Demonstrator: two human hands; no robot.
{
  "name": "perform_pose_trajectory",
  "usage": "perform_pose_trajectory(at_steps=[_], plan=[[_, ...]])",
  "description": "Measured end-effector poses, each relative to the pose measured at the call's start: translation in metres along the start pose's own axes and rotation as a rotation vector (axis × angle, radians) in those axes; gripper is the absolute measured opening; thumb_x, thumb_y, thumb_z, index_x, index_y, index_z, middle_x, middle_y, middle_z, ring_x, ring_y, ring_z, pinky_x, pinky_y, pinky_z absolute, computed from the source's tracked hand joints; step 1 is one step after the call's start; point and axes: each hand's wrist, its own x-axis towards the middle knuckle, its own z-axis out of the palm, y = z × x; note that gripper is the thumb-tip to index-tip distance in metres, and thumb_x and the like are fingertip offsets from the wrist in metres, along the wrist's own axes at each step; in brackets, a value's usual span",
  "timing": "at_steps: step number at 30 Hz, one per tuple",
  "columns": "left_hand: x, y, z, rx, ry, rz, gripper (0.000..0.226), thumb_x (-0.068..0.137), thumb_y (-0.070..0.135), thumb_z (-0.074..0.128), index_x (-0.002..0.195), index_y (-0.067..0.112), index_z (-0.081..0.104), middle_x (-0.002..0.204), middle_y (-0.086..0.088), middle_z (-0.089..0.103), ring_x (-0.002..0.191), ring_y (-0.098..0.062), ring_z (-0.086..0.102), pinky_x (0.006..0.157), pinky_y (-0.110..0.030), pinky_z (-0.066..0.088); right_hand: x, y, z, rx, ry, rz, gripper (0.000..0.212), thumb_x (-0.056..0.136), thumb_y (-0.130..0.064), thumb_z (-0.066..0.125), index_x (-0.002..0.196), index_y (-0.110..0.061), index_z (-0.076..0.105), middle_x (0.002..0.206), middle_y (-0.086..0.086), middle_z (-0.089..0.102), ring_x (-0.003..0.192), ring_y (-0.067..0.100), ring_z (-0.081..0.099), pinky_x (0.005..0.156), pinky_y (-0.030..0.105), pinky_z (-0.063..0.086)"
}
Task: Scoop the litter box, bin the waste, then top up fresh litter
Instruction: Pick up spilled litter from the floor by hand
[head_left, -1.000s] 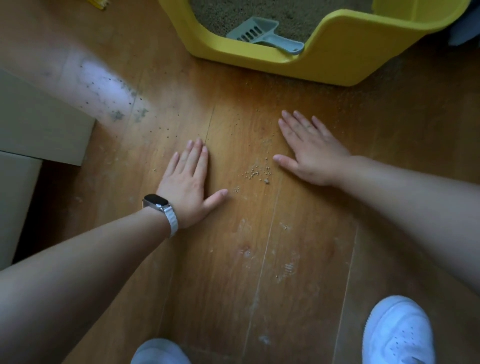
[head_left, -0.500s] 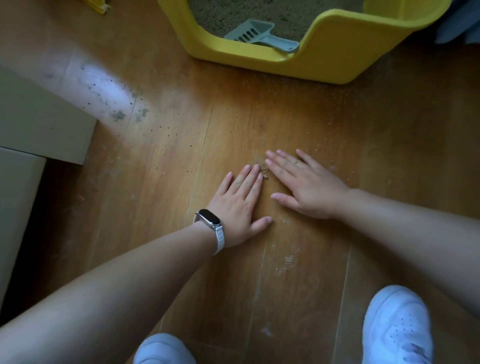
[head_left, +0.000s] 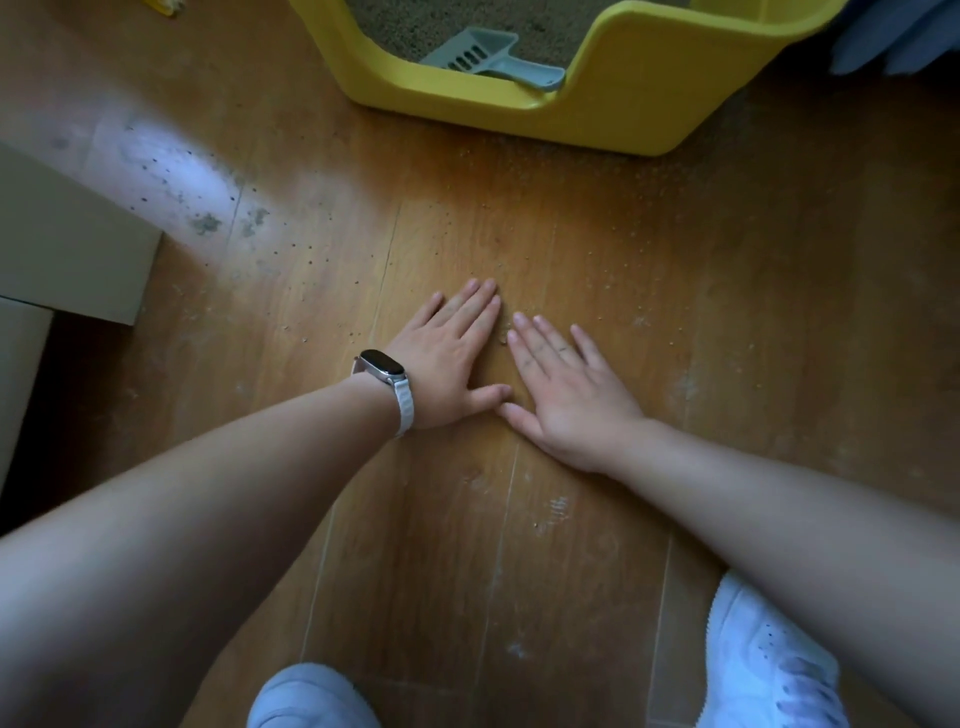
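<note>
A yellow litter box (head_left: 639, 98) stands at the top of the view, with brown litter (head_left: 415, 26) inside. A grey slotted scoop (head_left: 488, 54) lies in it, its handle resting on the low front lip. My left hand (head_left: 452, 358), with a white-strapped watch on the wrist, lies flat on the wooden floor. My right hand (head_left: 563, 387) lies flat beside it, thumbs nearly touching. A few spilled litter grains (head_left: 504, 332) sit in the narrow gap between my fingers. Neither hand holds anything.
Loose litter grains (head_left: 623, 270) are scattered over the floor in front of the box. A pale cabinet corner (head_left: 67, 249) juts in at the left. My white shoes (head_left: 769, 670) are at the bottom edge. Blue fabric (head_left: 893, 41) shows at the top right.
Both hands have slid together across the floor, from well apart to almost touching, pushing the small pile of spilled grains into the gap between them.
</note>
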Motion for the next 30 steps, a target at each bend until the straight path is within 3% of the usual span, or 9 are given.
perform_pose_trajectory(at_steps=[6, 12, 15, 20, 28, 30], plan=[[-0.011, 0.000, 0.004, -0.126, 0.075, 0.111, 0.091, 0.090, 0.050, 0.051, 0.155, 0.011, 0.002, 0.163, -0.002, 0.010, 0.150, -0.012, 0.004, 0.120, -0.029, 0.000, 0.000, 0.008, 0.000, 0.005, 0.039, -0.052, 0.080, 0.095, -0.062, 0.016, 0.155, -0.011, 0.000, 0.163, 0.004, -0.004, 0.150, 0.016, -0.002, 0.120, 0.041, -0.004], [-0.020, 0.013, 0.008, -0.355, 0.191, -0.096, 0.095, 0.085, 0.041, 0.065, 0.154, 0.007, 0.011, 0.161, -0.008, 0.019, 0.149, -0.018, 0.012, 0.119, -0.028, 0.005, -0.017, 0.021, 0.010, -0.099, 0.016, -0.288, 0.069, 0.097, -0.053, 0.027, 0.151, -0.010, 0.029, 0.159, 0.007, 0.025, 0.147, 0.021, 0.023, 0.118, 0.043, 0.008], [-0.029, 0.007, 0.015, -0.273, 0.189, -0.097, 0.090, 0.086, 0.048, 0.058, 0.154, 0.008, 0.014, 0.161, -0.005, 0.018, 0.150, -0.016, 0.008, 0.120, -0.032, 0.004, -0.016, 0.013, 0.013, -0.104, 0.023, -0.362, 0.068, 0.097, -0.053, 0.029, 0.149, -0.010, 0.035, 0.157, 0.008, 0.030, 0.145, 0.022, 0.028, 0.116, 0.044, 0.011], [-0.042, 0.007, 0.029, -0.187, 0.181, -0.105, 0.081, 0.086, 0.056, 0.040, 0.152, 0.011, 0.026, 0.162, -0.004, 0.015, 0.150, -0.016, 0.005, 0.119, -0.035, 0.003, -0.001, 0.003, 0.007, -0.057, 0.013, -0.268, 0.073, 0.096, -0.056, 0.022, 0.153, -0.010, 0.023, 0.161, 0.007, 0.017, 0.149, 0.021, 0.018, 0.120, 0.043, 0.009], [-0.035, 0.013, 0.028, -0.150, 0.147, -0.099, 0.082, 0.087, 0.059, 0.035, 0.155, 0.017, 0.015, 0.163, 0.000, 0.006, 0.149, -0.014, -0.004, 0.120, -0.037, -0.002, 0.004, 0.004, 0.000, 0.032, 0.046, -0.215, 0.074, 0.095, -0.057, 0.020, 0.154, -0.011, 0.022, 0.162, 0.004, 0.014, 0.150, 0.018, 0.012, 0.122, 0.042, 0.005], [-0.032, 0.013, 0.025, -0.150, 0.138, -0.077, 0.081, 0.087, 0.058, 0.033, 0.155, 0.017, 0.015, 0.163, 0.001, 0.006, 0.150, -0.014, -0.004, 0.120, -0.038, -0.002, -0.001, 0.005, -0.001, 0.078, 0.099, -0.208, 0.067, 0.097, -0.052, 0.027, 0.150, -0.010, 0.033, 0.160, 0.006, 0.024, 0.148, 0.020, 0.020, 0.121, 0.043, 0.010]])
